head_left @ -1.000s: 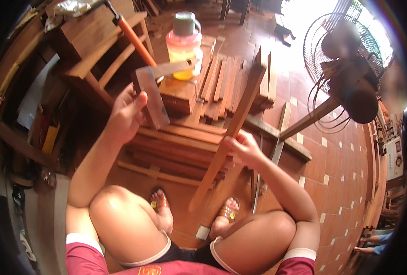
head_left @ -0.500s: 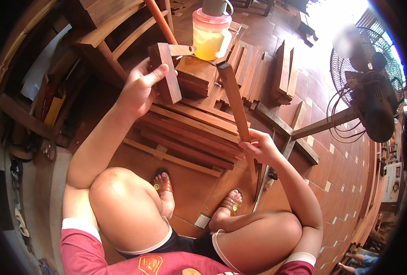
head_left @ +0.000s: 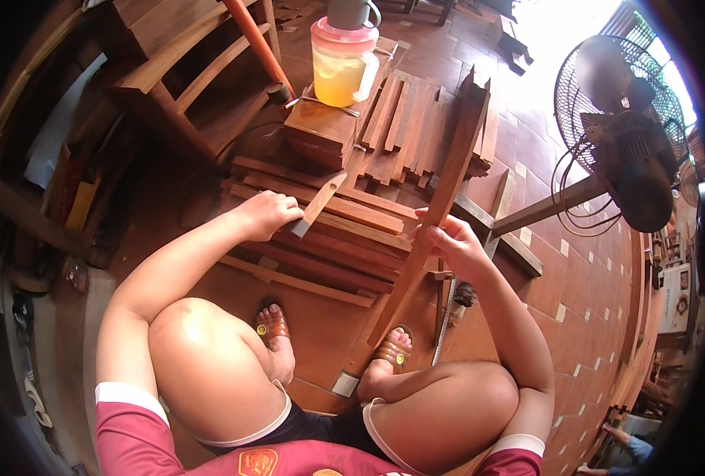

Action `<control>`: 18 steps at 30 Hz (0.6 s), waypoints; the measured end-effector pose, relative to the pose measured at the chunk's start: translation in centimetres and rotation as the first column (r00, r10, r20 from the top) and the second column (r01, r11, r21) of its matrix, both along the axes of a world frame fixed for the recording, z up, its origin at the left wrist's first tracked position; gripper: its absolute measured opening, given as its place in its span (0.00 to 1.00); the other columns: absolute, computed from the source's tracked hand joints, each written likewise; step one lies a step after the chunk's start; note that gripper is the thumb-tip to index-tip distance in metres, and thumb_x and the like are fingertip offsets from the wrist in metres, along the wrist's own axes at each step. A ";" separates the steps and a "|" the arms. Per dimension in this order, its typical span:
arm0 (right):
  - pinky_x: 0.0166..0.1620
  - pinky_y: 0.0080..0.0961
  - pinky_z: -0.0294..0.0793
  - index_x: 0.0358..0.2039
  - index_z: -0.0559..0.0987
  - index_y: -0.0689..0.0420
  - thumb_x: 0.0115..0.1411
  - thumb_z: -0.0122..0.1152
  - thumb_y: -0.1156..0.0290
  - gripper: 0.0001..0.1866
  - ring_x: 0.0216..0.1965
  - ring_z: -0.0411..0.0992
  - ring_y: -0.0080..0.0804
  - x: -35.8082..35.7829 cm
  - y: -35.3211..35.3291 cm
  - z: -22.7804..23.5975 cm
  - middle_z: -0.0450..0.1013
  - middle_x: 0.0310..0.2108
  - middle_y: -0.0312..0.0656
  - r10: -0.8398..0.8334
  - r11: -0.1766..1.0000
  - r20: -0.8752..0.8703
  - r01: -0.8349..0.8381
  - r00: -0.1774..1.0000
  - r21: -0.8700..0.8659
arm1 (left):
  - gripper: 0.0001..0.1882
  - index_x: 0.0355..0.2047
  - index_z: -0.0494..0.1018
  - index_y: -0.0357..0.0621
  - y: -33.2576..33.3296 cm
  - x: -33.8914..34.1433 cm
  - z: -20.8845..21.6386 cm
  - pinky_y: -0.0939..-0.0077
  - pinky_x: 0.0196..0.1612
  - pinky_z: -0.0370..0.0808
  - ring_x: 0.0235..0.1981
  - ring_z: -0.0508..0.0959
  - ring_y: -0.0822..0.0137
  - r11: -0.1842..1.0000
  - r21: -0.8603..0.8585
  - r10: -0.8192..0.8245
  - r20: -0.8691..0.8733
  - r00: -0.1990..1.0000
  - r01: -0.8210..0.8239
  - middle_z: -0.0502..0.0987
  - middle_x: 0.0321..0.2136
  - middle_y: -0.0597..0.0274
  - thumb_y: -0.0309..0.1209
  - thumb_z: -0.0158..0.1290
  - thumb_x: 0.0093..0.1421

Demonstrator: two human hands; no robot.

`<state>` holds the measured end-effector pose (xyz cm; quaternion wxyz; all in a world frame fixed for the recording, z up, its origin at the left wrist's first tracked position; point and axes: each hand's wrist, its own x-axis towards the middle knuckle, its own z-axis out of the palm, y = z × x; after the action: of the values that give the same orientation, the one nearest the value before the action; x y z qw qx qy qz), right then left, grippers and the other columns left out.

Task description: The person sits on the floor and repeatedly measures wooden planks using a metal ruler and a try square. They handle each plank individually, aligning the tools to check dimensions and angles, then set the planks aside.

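Observation:
My left hand (head_left: 267, 216) is closed around a wooden try square (head_left: 322, 200), whose pale tapered blade with a hole near its tip points up and away. Most of its dark stock is hidden by my fingers. My right hand (head_left: 452, 243) grips a long reddish-brown wooden strip (head_left: 452, 170) near its middle. The strip slants, its far end up to the right and its near end beside my right foot. A gap separates the square from the strip. Beneath both hands lies a stack of wooden strips (head_left: 352, 213) on the floor.
A lidded pitcher of yellow liquid (head_left: 338, 67) with a grey cup on top stands on a wooden block (head_left: 314, 127). More cut strips (head_left: 400, 119) lie beyond. To the right is a fan (head_left: 634, 151) on a cross-shaped wooden base. A wooden chair (head_left: 174, 87) stands at the left.
My left hand has come down and turned the try square, so its stock is now mostly hidden. My right hand has tilted the strip to the right and raised it slightly.

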<state>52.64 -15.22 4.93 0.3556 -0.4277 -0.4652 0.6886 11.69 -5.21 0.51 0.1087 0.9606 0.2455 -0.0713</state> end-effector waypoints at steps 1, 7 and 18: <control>0.51 0.31 0.77 0.62 0.69 0.58 0.68 0.58 0.62 0.24 0.46 0.76 0.27 0.2 0.0 -0.3 0.78 0.45 0.40 0.003 1.000 -0.010 -0.004 1.000 -0.010 | 0.25 0.48 0.73 0.47 0.3 0.1 -0.7 0.61 0.51 0.73 0.47 0.76 0.55 0.999 0.043 -0.022 0.009 1.000 0.021 0.76 0.43 0.59 0.22 0.60 0.47; 0.53 0.29 0.75 0.61 0.70 0.58 0.68 0.58 0.66 0.23 0.52 0.74 0.29 -0.3 0.2 -1.1 0.77 0.49 0.42 0.061 0.990 -0.200 -0.085 0.978 -0.114 | 0.17 0.45 0.73 0.49 2.0 0.7 -6.1 0.61 0.55 0.69 0.49 0.75 0.60 0.975 0.190 -0.111 -0.019 0.994 0.113 0.75 0.41 0.64 0.25 0.55 0.54; 0.61 0.44 0.71 0.63 0.67 0.55 0.70 0.54 0.65 0.22 0.60 0.70 0.41 -2.2 3.6 -3.1 0.72 0.56 0.46 0.102 0.983 -0.649 -0.178 0.754 -0.052 | 0.35 0.63 0.63 0.40 -1.5 9.9 -1.1 0.60 0.64 0.65 0.63 0.67 0.62 0.253 -0.968 0.526 0.146 0.838 0.010 0.69 0.60 0.56 0.48 0.58 0.63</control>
<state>50.48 -11.63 1.78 0.4167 -0.1486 -0.3070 0.8426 21.60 -6.73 -0.55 0.7146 0.6385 0.2829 0.0398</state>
